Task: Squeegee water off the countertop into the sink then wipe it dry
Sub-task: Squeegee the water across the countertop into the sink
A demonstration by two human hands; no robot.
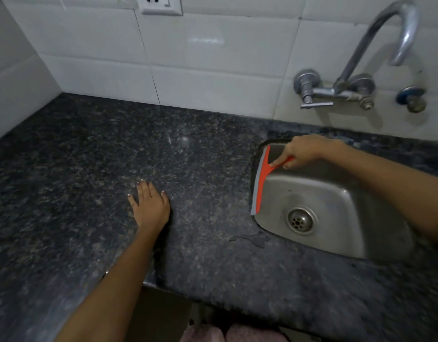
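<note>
Right hand [302, 151] grips the light, stiff squeegee [261, 180] by its handle (blade soft) at the sink's [336, 248] left rim; left hand [150, 204] lies flat.

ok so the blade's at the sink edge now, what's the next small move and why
Probably lift the squeegee and carry it back left for another pass. Its blade lies along the sink's left rim, so this stroke looks finished, yet a wet patch remains on the countertop just in front of the sink. The right hand holds the handle; the left hand rests flat, open.
</note>
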